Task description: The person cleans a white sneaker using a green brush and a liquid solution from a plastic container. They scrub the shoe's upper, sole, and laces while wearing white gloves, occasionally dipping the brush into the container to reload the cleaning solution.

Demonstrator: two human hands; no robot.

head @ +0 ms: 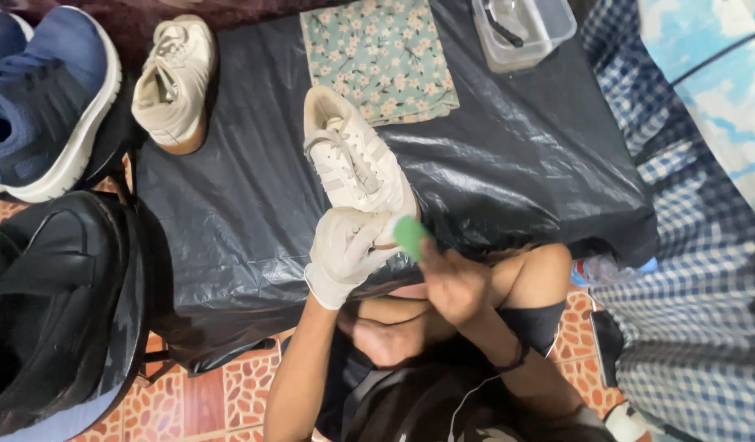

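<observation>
A black plastic sheet point(508, 164) covers most of the floor in the middle, probably laid to keep dirt and wet off the patterned orange tiles point(230, 393) that show at 7 o'clock. Its near edge runs just past the person's knees; its broad right half lies bare, the widest room for moving. At 9 o'clock a black backpack point(58, 311) slumps on the tiles, and above it at 10 o'clock sits a blue sneaker point(42, 98). A blue checked cloth point(688, 311) fills the 3 o'clock side. At 12 o'clock a floral cloth point(381, 57) lies folded flat on the sheet, with a clear plastic tub point(525, 33) just beside it at 1 o'clock. A beige sneaker point(174, 82) rests at 11 o'clock on the sheet's left edge, well apart from the work.

The white sneaker point(353, 160) lies at the centre, toe pointing away, its heel end drawn toward the body so both hands reach it. The left hand point(344, 254), in a white glove, is clenched around that heel end and steadies it. The right hand point(455, 282), bare, pinches a small green sponge point(410, 236) against the heel
</observation>
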